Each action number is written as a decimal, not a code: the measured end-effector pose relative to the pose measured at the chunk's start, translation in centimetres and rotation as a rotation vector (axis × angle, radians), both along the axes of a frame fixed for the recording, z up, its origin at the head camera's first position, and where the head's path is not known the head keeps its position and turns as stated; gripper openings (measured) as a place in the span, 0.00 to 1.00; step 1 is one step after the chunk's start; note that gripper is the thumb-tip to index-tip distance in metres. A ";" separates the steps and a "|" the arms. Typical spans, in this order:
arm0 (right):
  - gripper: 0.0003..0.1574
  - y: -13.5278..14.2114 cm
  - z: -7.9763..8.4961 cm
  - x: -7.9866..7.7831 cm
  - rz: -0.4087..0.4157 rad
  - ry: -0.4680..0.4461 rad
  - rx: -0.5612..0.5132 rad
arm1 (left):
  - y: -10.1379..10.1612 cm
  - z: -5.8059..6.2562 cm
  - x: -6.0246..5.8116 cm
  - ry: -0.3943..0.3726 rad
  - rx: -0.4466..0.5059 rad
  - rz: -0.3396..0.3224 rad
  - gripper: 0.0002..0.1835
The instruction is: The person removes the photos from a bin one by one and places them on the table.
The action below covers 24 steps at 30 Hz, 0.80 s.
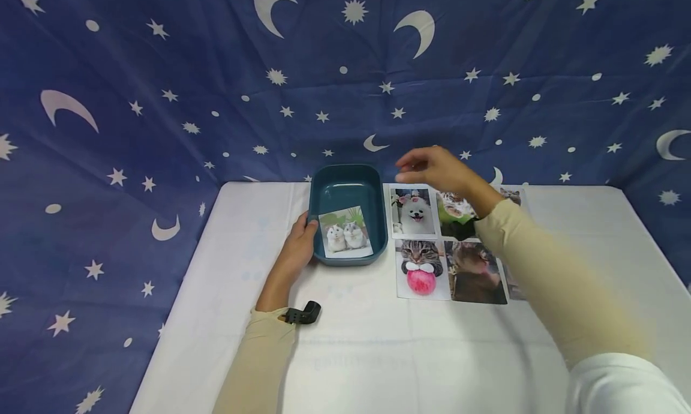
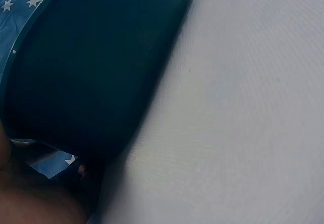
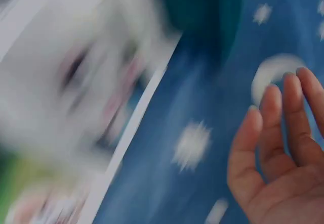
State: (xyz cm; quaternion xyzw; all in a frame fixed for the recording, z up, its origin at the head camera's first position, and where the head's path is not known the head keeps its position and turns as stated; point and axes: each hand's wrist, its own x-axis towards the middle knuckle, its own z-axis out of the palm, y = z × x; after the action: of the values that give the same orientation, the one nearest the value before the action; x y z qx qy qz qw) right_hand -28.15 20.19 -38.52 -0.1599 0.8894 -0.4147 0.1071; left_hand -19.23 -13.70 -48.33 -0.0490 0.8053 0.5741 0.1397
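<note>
My left hand [image 1: 300,240] grips a dark teal plastic bin [image 1: 380,246] at its left side, thumb over the rim. In the left wrist view the bin's outer wall [image 2: 96,67] fills the upper left, with part of the hand below it. Inside the bin lies a photo card [image 1: 346,233] of two small furry animals. My right hand [image 1: 434,167] is raised above the back of the photo cards, right of the bin, fingers relaxed and holding nothing. The right wrist view shows its fingers [image 3: 271,113] apart. Beneath it is a card with a white dog [image 1: 414,213].
Beside the bin lie several cards: a cat with a pink ball [image 1: 421,270], a brownish animal picture [image 1: 477,273] and others partly hidden under the right arm. They rest on a white-covered table [image 1: 367,348]. A blue star-and-moon cloth [image 1: 335,90] hangs behind.
</note>
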 end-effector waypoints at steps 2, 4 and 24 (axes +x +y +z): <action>0.26 -3.2 0.5 -0.1 0.077 -0.057 -0.021 | -0.1 0.0 0.0 0.001 0.000 -0.001 0.31; 0.27 -6.1 0.6 -0.2 0.132 -0.103 -0.022 | -0.1 0.0 0.0 0.003 -0.005 -0.004 0.32; 0.33 -15.9 -4.7 -1.5 0.042 -0.271 0.346 | -0.2 0.0 0.0 0.005 -0.002 -0.027 0.32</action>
State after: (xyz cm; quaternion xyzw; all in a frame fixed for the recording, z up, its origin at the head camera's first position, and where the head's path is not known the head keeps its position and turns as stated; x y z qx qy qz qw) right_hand -29.64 4.31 -43.20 -0.1007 0.9212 -0.2712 0.2602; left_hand -19.28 -13.93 -48.31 -0.0367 0.8069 0.5714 0.1452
